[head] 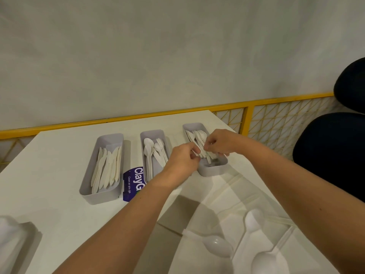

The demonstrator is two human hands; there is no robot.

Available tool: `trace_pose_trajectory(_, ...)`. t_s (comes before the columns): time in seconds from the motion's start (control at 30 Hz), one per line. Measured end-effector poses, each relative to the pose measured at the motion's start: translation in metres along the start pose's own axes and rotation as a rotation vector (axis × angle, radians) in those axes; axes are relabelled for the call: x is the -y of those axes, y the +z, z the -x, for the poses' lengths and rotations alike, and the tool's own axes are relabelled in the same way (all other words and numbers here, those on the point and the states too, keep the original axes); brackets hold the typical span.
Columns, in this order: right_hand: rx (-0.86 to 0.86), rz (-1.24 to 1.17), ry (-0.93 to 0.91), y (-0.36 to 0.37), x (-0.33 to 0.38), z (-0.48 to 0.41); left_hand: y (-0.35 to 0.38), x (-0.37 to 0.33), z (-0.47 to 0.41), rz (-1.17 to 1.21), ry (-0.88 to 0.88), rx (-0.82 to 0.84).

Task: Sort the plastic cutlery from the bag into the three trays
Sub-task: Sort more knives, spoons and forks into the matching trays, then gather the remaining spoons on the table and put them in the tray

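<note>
Hands: left hand [182,159] and right hand [217,143] both pinch the forks [199,139] by the handles, over the near end of the fork tray [212,171].
Forks: long axis along the tray, tines pointing away from the person.
Trays: three; the spoon tray [152,133] is beside the fork tray and the knife tray [98,194] is beyond that.
Bag [246,194]: clear, nearer the person than the fork tray, on the right arm's side, with three loose spoons [217,244] showing.

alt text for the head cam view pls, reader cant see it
A person's left hand and right hand pinch a bunch of white plastic forks in the right tray of three grey ones on a white table. The middle tray holds spoons, the left tray knives; a purple-printed wrapper lies between those two.
</note>
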State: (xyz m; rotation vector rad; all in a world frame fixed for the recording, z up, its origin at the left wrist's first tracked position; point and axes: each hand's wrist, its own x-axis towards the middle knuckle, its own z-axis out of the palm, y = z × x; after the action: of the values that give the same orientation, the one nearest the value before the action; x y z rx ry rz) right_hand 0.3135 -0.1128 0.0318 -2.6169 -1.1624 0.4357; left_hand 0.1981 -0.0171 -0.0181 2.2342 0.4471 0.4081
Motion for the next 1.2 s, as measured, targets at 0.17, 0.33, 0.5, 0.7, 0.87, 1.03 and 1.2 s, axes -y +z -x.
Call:
trace_pose_trajectory(0.17,0.225,0.016,-0.081,0.002,-0.015,0.042,0.006,-0.001,0.022,-0.014,0.040,0.059)
trace_pose_trajectory(0.33,0.302,0.197,-0.024,0.035,-0.041,0.055,0.015,0.003,0.042,-0.008,0.018,0.113)
trace_pose_trajectory(0.5,0.062,0.312,-0.048,0.063,-0.055,0.055,0.016,0.004,0.054,0.041,-0.032,0.124)
trace_pose_trajectory(0.7,0.036,0.268,-0.083,0.065,-0.061,0.068,0.016,0.003,0.066,0.047,-0.049,0.096)
trace_pose_trajectory(0.87,-0.005,0.201,-0.097,0.068,-0.063,0.077,0.017,0.007,0.075,0.065,-0.105,0.046)
trace_pose_trajectory(1.03,-0.165,-0.201,-0.233,0.061,-0.050,0.089,0.022,-0.005,0.082,0.226,-0.196,0.039)
trace_pose_trajectory(1.2,-0.114,-0.374,-0.409,0.060,-0.028,0.103,0.033,-0.025,0.084,0.485,-0.142,-0.043)
